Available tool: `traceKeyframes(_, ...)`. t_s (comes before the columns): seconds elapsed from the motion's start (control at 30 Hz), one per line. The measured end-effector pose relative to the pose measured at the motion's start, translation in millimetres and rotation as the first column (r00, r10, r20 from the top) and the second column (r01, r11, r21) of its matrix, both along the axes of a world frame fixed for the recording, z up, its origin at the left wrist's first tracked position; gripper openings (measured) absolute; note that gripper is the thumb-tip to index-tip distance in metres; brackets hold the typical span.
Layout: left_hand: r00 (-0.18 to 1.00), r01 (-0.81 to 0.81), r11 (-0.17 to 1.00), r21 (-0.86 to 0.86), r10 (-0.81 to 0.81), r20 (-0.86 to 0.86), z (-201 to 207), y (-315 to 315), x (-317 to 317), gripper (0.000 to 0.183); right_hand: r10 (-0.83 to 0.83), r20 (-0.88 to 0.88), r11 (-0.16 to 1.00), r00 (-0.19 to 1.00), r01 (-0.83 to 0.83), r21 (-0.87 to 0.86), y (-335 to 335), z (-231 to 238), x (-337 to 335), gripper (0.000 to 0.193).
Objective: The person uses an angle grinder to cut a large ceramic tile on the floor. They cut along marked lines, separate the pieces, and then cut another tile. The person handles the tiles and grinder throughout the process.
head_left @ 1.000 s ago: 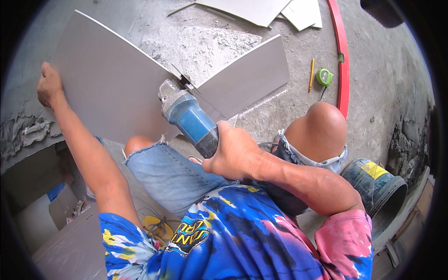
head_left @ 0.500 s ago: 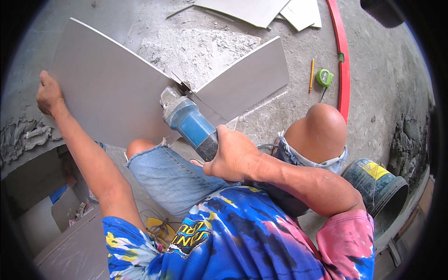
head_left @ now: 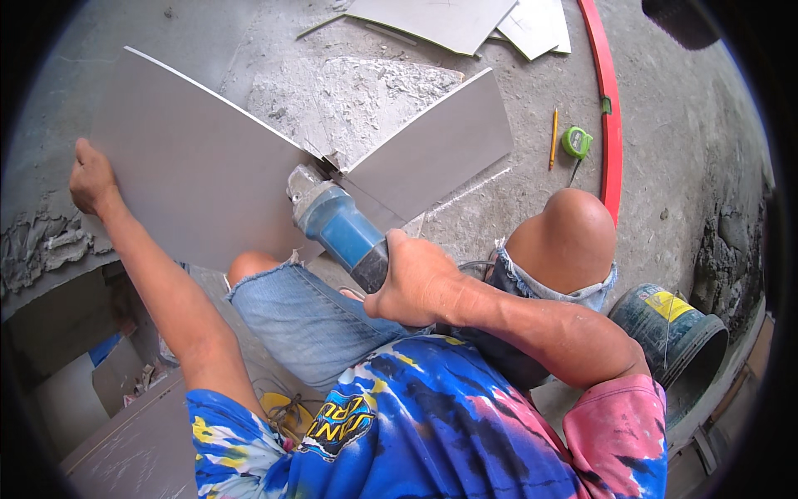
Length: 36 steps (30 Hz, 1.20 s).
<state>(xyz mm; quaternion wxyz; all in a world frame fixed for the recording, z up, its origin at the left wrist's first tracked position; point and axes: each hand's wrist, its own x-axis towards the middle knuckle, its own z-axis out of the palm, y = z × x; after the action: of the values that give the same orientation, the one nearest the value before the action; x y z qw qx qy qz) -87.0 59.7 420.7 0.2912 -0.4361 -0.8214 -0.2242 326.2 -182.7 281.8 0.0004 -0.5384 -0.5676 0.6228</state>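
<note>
Yellow pencil (head_left: 554, 138) lies on concrete floor (head_left: 665, 166), green tape measure (head_left: 577, 141) just beside it. Long red level (head_left: 608, 100) alongside. Spare tile offcuts (head_left: 449, 21) beyond (stacked loosely). Dark bucket (head_left: 669, 333) lower right.

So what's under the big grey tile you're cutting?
Rough concrete floor shows beyond the grey tile; its near edge sits over the left knee. Whatever lies directly beneath is covered.

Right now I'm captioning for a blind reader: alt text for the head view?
A crouching person's right hand holds a blue grinder at a grey tile, nearly cut in two, which the left hand steadies at its edge on the concrete floor.
</note>
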Motion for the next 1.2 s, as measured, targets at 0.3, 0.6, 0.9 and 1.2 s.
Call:
traceKeyframes(0.3,0.999,-0.030,1.000,0.002,0.030,0.020,0,-1,8,0.073,0.006,-0.003,1.000,1.000,-0.006,0.000,0,-2,0,0.066)
traceKeyframes(0.6,1.000,-0.019,1.000,0.007,0.019,0.017,0,-3,10,0.072,0.003,-0.010,1.000,1.000,-0.003,0.016,-2,-5,2,0.067)
traceKeyframes(0.9,0.999,-0.013,1.000,0.009,0.013,0.033,0,-13,5,0.069,-0.255,-0.254,0.966,0.933,0.259,-0.017,9,0,17,0.067)
traceKeyframes(1.2,1.000,0.006,1.000,0.008,-0.006,0.019,0,-20,15,0.070,-0.672,-0.552,0.734,0.494,0.346,-0.584,21,-11,54,0.050)
